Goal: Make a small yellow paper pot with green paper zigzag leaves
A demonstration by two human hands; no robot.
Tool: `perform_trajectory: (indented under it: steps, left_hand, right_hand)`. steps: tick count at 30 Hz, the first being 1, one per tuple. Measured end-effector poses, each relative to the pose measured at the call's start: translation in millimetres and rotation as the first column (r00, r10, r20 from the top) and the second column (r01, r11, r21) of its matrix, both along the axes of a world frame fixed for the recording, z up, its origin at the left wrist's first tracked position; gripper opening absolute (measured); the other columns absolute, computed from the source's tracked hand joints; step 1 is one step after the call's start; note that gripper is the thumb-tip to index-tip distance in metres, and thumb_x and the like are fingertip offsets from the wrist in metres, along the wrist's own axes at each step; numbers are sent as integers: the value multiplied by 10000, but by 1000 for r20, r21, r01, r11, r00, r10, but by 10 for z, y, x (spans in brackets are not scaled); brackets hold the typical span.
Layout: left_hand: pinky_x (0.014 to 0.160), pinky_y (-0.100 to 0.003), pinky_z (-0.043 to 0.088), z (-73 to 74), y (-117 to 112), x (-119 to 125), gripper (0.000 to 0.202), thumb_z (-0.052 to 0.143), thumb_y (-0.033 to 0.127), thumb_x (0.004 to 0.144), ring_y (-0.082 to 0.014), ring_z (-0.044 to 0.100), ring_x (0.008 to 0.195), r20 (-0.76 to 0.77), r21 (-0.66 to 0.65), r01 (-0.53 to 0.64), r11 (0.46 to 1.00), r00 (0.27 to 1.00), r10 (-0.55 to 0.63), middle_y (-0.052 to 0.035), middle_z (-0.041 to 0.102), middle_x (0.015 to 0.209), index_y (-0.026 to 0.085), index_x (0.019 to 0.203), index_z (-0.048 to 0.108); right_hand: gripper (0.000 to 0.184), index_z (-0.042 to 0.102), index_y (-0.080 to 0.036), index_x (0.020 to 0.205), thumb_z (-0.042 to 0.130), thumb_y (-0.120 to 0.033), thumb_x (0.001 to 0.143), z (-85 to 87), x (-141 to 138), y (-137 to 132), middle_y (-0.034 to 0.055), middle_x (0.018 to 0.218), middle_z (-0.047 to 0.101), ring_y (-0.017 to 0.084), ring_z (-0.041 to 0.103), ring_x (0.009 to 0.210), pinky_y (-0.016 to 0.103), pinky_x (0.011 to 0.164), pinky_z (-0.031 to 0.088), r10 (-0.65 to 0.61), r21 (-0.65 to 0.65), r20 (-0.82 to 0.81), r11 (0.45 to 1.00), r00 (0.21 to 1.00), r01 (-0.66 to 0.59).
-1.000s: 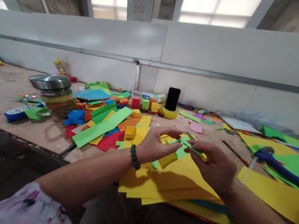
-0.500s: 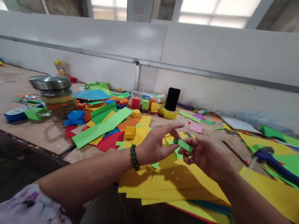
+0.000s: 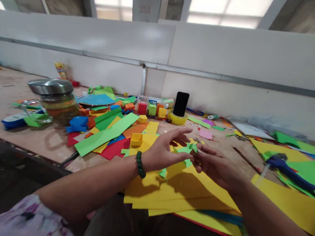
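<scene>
Just above the stack of yellow paper [image 3: 169,203], the right hand [image 3: 218,165] has its thumb and fingers closed in a pinch on a small folded green paper piece [image 3: 192,147], while the left hand [image 3: 162,151] stands wide open on the other side, its thumb and fingers spread in a C; whether its thumb tip touches the piece is hard to tell. The near edges of the yellow sheets fan out unevenly at the front of the desk [image 3: 5,104], over the person's dark lap. A small yellow paper box [image 3: 136,139] sits near the left wrist, its open side up, and beyond it a long green strip [image 3: 106,134] slants across red, orange and blue pieces, reaching close to the desk's front edge. Farther left stands a lidded glass jar [image 3: 61,106], set back from that edge. To the right, desk surface shows between the right hand and a thin brown stick [image 3: 246,159], and a blue-handled tool [image 3: 292,171] lies past it on more paper. Ahead, a phone [image 3: 181,103] leans upright on a yellow tape roll [image 3: 178,119], and the white wall panel [image 3: 229,55] bounds the desk at the back.
</scene>
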State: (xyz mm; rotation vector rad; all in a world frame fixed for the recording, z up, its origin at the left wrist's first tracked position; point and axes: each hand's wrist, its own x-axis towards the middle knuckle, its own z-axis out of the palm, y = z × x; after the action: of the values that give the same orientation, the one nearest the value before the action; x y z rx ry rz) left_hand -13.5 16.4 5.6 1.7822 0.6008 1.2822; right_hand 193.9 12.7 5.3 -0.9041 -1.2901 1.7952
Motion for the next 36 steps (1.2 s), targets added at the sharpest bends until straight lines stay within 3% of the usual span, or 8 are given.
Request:
perform_trajectory:
  steps: [2, 4, 7, 10, 16, 23, 28, 36]
  left_hand:
    - [795, -282, 491, -24, 37, 1, 493, 739, 246, 704, -144, 617, 850, 84, -212, 111, 971, 992, -95, -65, 653, 949, 154, 1166, 595]
    - [791, -264, 481, -46, 72, -5, 304, 713, 282, 741, -116, 614, 790, 162, -355, 236, 905, 969, -189, -48, 665, 861, 132, 1001, 666]
    - [787, -250, 475, -48, 92, -23, 208, 689, 320, 767, -95, 607, 731, 240, -455, 330, 827, 940, -243, -37, 676, 789, 121, 825, 702]
    - [784, -248, 479, -17, 76, -36, 197, 718, 310, 734, -93, 608, 709, 283, -489, 347, 800, 931, -231, -30, 683, 758, 126, 804, 718]
    - [824, -273, 486, 9, 69, -31, 163, 738, 250, 714, -115, 635, 770, 288, -472, 389, 791, 916, -278, -33, 708, 812, 153, 845, 732]
    - [770, -264, 481, 23, 83, -28, 147, 769, 209, 655, -97, 592, 691, 195, -472, 271, 839, 960, -201, -10, 691, 738, 151, 786, 734]
    - [772, -259, 469, 35, 87, -36, 155, 740, 224, 695, -89, 586, 690, 173, -471, 262, 842, 964, -203, -13, 688, 753, 144, 828, 733]
    - [808, -289, 482, -49, 101, -17, 334, 743, 243, 697, -131, 628, 795, 39, -433, 135, 892, 991, -131, -62, 711, 904, 122, 1006, 699]
  right_hand:
    - [126, 676, -217, 836, 708, -330, 791, 2, 7, 10, -5, 747, 622, 68, 544, 621, 171, 551, 443, -6, 48, 22, 999, 1000, 4]
    - [134, 671, -210, 830, 678, -343, 818, 3, 10, 15, -7, 753, 613, 64, 538, 619, 179, 567, 439, 1, 122, 89, 992, 996, -12]
    - [156, 667, -204, 851, 651, -359, 838, 6, 9, 14, -6, 763, 600, 71, 543, 625, 195, 577, 428, -7, 232, 192, 972, 981, -39]
    - [195, 656, -194, 844, 644, -388, 835, 18, 2, 5, -5, 747, 580, 81, 534, 614, 211, 564, 418, -35, 282, 235, 959, 971, -34]
    - [232, 650, -199, 870, 642, -426, 825, 45, -11, -7, -2, 749, 564, 93, 525, 625, 226, 574, 430, -49, 262, 270, 965, 962, -24]
    - [246, 655, -194, 826, 664, -438, 800, 79, -23, -23, -8, 717, 575, 85, 509, 598, 226, 568, 432, -96, 315, 279, 949, 956, 3]
    - [239, 694, -192, 792, 684, -430, 775, 96, -34, -29, 5, 691, 602, 102, 524, 604, 235, 571, 442, -193, 433, 328, 901, 925, 34]
    - [245, 721, -203, 765, 682, -445, 758, 56, -132, -87, 5, 614, 619, 116, 529, 549, 243, 515, 444, -366, 570, 387, 816, 846, 92]
